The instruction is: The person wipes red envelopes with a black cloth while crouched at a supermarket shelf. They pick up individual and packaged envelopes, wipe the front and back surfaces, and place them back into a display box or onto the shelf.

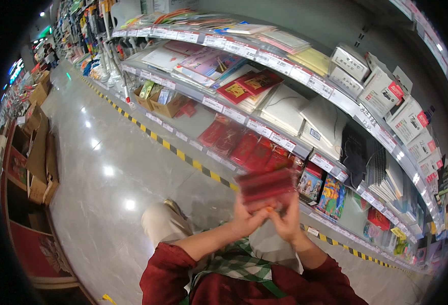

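Between both hands is a stack of red packets (267, 187), blurred by motion, seemingly in clear wrapping. My left hand (246, 217) grips its left side, and my right hand (286, 219) grips the right side. Both thumbs meet at the near edge of the stack. Just beyond it, on the bottom shelf, lie several rows of red envelopes (243, 146), some with gold print. Two red folders with gold pictures (248, 85) rest on the shelf above them.
Shelves with price-label strips (262, 127) curve around ahead and to the right. White spiral-bound pads (285, 108) and boxed goods (380, 91) fill them. Black-and-yellow tape (166, 145) edges the floor. Cardboard boxes (37, 160) stand on the left. Distant people (50, 55) are up the aisle.
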Demonstrator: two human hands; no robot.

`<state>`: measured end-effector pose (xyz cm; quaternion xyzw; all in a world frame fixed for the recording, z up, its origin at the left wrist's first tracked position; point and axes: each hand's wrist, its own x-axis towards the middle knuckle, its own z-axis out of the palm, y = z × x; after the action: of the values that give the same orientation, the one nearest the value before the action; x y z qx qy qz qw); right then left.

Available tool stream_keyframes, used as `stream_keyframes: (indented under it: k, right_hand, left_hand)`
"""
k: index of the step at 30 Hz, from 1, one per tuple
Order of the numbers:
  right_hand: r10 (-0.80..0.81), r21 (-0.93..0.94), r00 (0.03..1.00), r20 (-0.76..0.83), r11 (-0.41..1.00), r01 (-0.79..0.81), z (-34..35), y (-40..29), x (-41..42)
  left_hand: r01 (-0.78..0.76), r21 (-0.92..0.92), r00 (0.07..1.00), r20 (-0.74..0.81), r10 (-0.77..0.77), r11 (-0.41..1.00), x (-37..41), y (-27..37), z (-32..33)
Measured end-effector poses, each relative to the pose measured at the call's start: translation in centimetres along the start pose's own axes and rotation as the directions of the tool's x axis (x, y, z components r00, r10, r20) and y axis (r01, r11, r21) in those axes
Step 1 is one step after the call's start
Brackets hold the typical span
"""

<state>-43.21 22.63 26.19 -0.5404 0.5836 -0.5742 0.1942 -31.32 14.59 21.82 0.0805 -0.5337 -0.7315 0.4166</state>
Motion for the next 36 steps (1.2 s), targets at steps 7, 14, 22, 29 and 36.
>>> stream_keyframes:
  k: [7,14,22,29,36]
  right_hand:
    - [0.016,-0.154,0.990,0.143,0.988,0.007,0.8,-3.9,4.9]
    - [-0.293,-0.666,0.809,-0.510,0.730,-0.155,-15.1,8.2,10.9]
    - [-0.063,-0.801,0.837,-0.543,0.337,-0.494,-24.5,14.5,13.1]
    - [-0.136,-0.805,0.832,-0.538,0.376,-0.460,-24.5,16.8,14.0]
    - [-0.045,-0.782,0.831,-0.554,0.370,-0.501,-25.5,17.7,13.1]
  left_hand:
    - [0.157,0.046,0.915,-0.382,-0.128,0.987,2.9,5.8,-2.9]
    - [0.084,-0.254,0.885,-0.425,-0.190,0.963,4.5,6.6,-5.4]
    - [0.136,-0.194,0.900,-0.385,-0.203,0.971,4.2,7.3,-6.4]
    - [0.163,-0.198,0.887,-0.400,-0.232,0.967,3.3,8.2,-7.2]
    - [0.117,-0.372,0.919,-0.311,-0.243,0.921,4.1,6.6,-7.7]
